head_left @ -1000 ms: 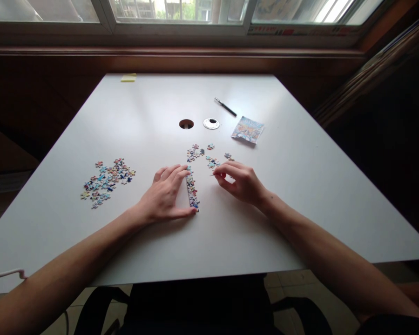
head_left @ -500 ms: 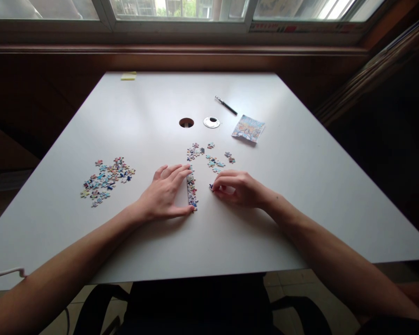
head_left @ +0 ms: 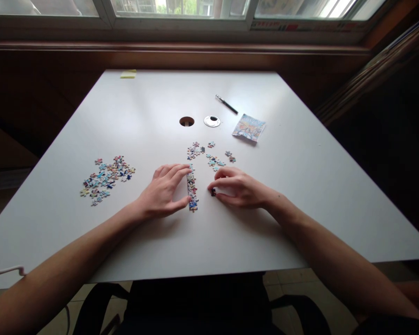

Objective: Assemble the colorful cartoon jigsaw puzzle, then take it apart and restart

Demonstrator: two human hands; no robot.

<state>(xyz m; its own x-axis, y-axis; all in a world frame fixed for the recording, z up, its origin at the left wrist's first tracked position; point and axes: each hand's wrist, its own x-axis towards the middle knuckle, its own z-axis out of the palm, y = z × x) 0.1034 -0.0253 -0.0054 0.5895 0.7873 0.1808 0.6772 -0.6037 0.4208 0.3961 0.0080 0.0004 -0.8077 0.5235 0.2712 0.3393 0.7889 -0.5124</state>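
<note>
A narrow strip of joined jigsaw pieces (head_left: 192,188) lies upright in view at the middle of the white table. My left hand (head_left: 165,190) rests along its left edge, fingers and thumb stretched apart, with the fingertips at the upper part and the thumb lower down. To the right of the strip, my right hand (head_left: 237,188) pinches a small dark jigsaw piece (head_left: 213,191) between thumb and fingers, just above or on the table. Loose jigsaw pieces (head_left: 214,161) lie beyond the right hand, and another small group of pieces (head_left: 194,150) sits past the strip's far end.
A larger heap of loose jigsaw pieces (head_left: 106,179) spreads at the left. Farther back are a crinkled printed packet (head_left: 249,128), a black pen (head_left: 226,104), a round cover (head_left: 212,121) and a cable hole (head_left: 186,122). A yellow note (head_left: 128,74) sits at the far edge.
My left thumb has slid up from the strip's near end, uncovering it. My right fingers have shifted around the small piece, which now shows turned between them.
</note>
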